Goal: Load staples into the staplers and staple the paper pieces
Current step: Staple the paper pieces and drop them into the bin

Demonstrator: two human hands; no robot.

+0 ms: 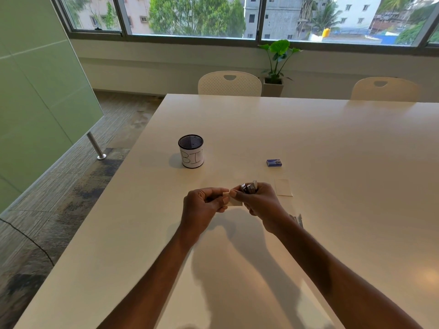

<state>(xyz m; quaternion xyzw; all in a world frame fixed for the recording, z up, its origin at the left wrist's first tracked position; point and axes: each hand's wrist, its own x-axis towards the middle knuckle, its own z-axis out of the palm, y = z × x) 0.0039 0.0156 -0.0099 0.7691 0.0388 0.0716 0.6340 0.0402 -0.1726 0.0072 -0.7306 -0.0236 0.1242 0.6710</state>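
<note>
My right hand point(260, 201) is closed around a small silver stapler point(250, 187) held above the white table point(332, 143). My left hand point(203, 205) pinches a small cream paper piece point(234, 202) right against the stapler's mouth. A second stapler point(298, 219) lies on the table just behind my right wrist, partly hidden. Another paper piece point(283, 187) lies flat to the right of my hands. A small blue staple box point(274, 162) sits farther back on the table.
A black mesh cup point(191, 151) with a white label reading "BI" stands left of centre. Two white chairs point(229, 83) are pushed in at the far edge. The table's left edge drops to carpeted floor.
</note>
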